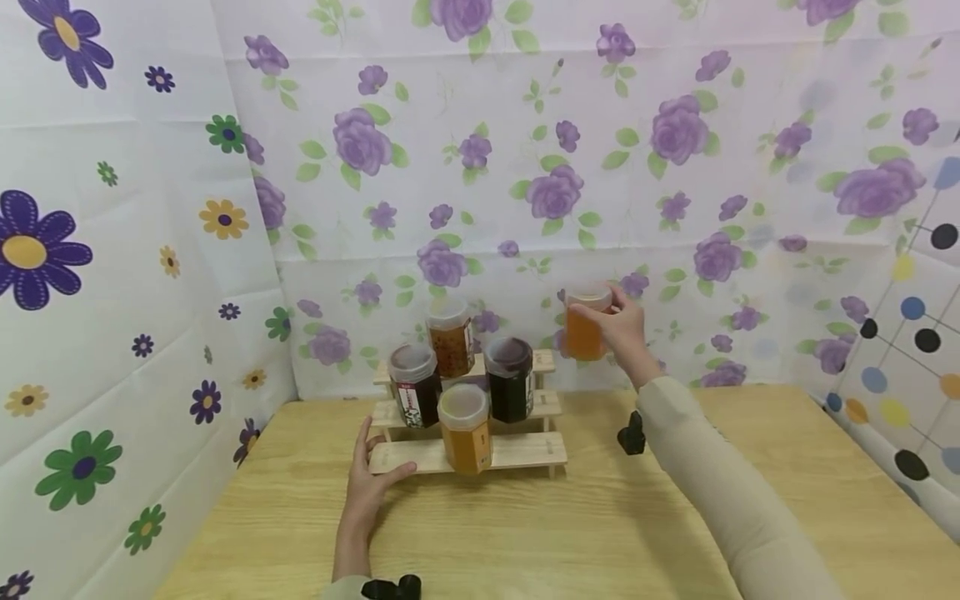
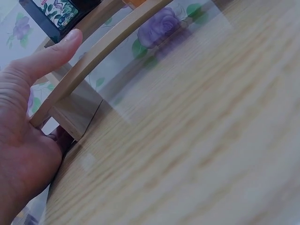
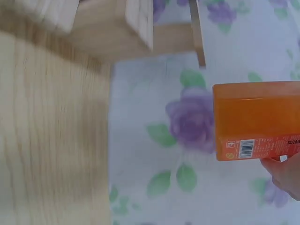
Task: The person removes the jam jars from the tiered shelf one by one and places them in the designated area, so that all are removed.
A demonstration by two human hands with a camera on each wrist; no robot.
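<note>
My right hand (image 1: pixel 624 327) grips a hexagonal jar of orange contents (image 1: pixel 583 336) near its top, thumb in front. The jar is upright, held up beside the right end of a stepped wooden rack (image 1: pixel 525 448). In the right wrist view a printed label with a barcode shows on the jar (image 3: pixel 258 117). At the rack's left end, my left hand (image 1: pixel 365 479) holds the lowest step, thumb along the front and fingers round the side. On the rack stand a yellow-orange jar (image 1: pixel 467 433) in front, two dark jars (image 1: pixel 417 392) (image 1: pixel 510 383) on the middle step, and a reddish-brown jar (image 1: pixel 452 342) at the top.
The rack stands on a wood-grain table (image 1: pixel 525 533) close to the flowered backdrop (image 1: pixel 487 208). Patterned sheets hang on the left (image 1: pixel 135 292) and right (image 1: pixel 900 350). A black strap mount (image 1: pixel 632 435) sits at the right sleeve (image 1: pixel 720 467).
</note>
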